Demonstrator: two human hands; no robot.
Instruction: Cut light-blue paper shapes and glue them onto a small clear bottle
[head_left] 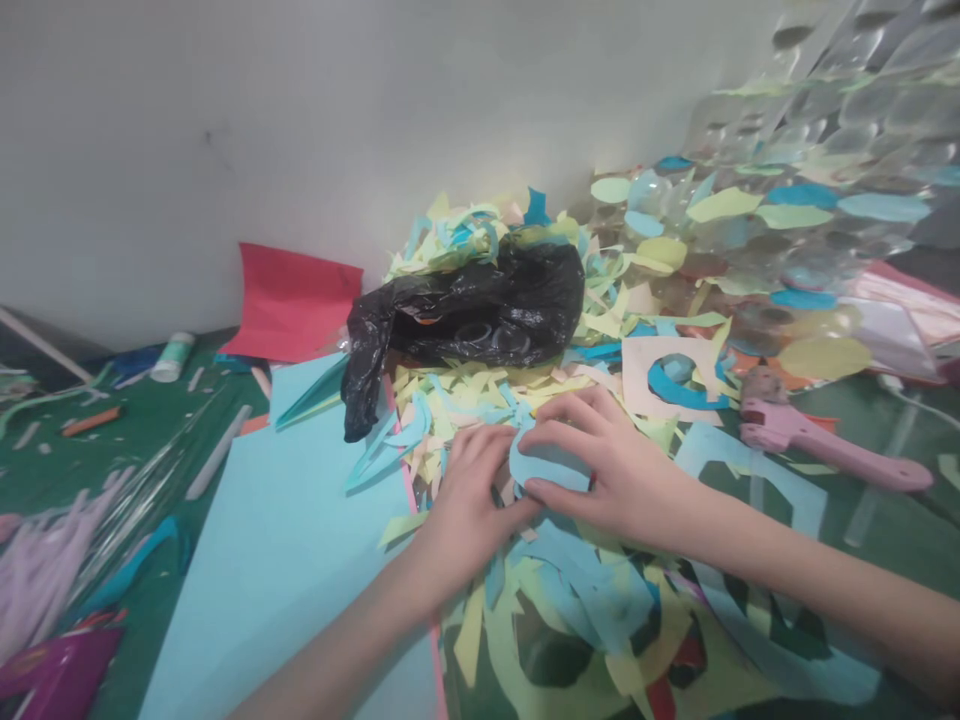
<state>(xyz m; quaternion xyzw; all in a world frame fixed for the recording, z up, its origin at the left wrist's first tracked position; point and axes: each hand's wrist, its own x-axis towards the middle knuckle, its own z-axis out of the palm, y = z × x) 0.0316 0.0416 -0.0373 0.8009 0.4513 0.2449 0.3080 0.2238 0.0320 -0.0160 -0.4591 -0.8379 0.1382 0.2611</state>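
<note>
A light blue paper disc (pixel 553 468) lies over the scrap pile at the centre. My right hand (pixel 611 455) grips it, with the thumb on its near edge and the fingers curled over its far side. Close by the disc's left edge rests my left hand (pixel 476 490); a gap with scraps shows between its thumb and bent fingers. Whether its fingertips touch the disc is hard to see. Under and around both hands are blue, yellow and green paper scraps (pixel 585 585). Left of my left hand lies a large light blue sheet (pixel 277 530).
Behind the hands sits a black plastic bag (pixel 487 310) among cuttings. A pink-handled tool (pixel 840 445) lies at right, below stacked clear plastic bottles (pixel 862 130). Red paper (pixel 296 300) leans on the wall. At left are a glue stick (pixel 173 357) and pale purple strips (pixel 56 570).
</note>
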